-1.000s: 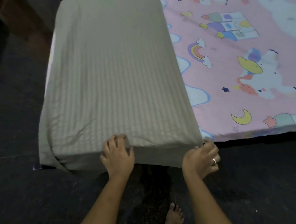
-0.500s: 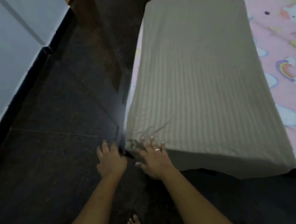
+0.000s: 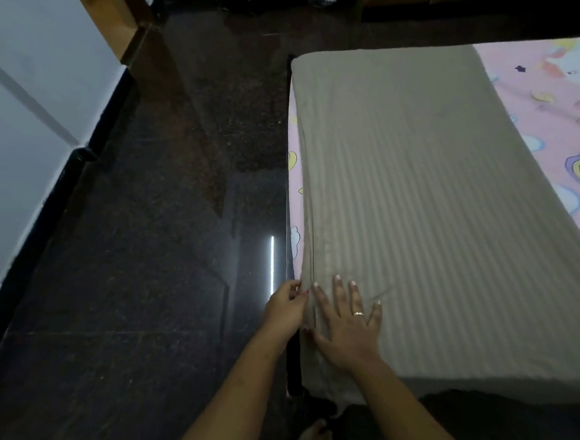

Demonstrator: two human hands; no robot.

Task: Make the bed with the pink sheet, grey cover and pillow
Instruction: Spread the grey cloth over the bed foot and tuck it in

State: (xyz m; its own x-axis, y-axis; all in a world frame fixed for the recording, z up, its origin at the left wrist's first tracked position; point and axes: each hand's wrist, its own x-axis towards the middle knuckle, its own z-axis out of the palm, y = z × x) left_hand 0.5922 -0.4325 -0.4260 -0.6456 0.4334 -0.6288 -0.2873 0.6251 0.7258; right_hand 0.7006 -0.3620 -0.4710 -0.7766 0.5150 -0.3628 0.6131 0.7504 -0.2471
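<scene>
"Grey striped fabric cover (image 3: pixel 436 213): where did it lie?"

"Across the left strip of the pink cartoon-print sheet (image 3: pixel 563 118), its long axis running straight away from the person, with its near left corner under both hands."

"And the hands?"

"Right hand (image 3: pixel 346 323) lay flat on that corner, fingers spread. The left hand (image 3: pixel 284 310), just beside it, seemed to pinch the cover's side edge, so I judged it the nearer one for tucking."

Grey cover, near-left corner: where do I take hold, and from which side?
I'd pinch the grey cover along its draped left edge, coming from the floor side; it hangs free in loose folds there, by the left hand. On top it lies flat under the right hand.
</scene>
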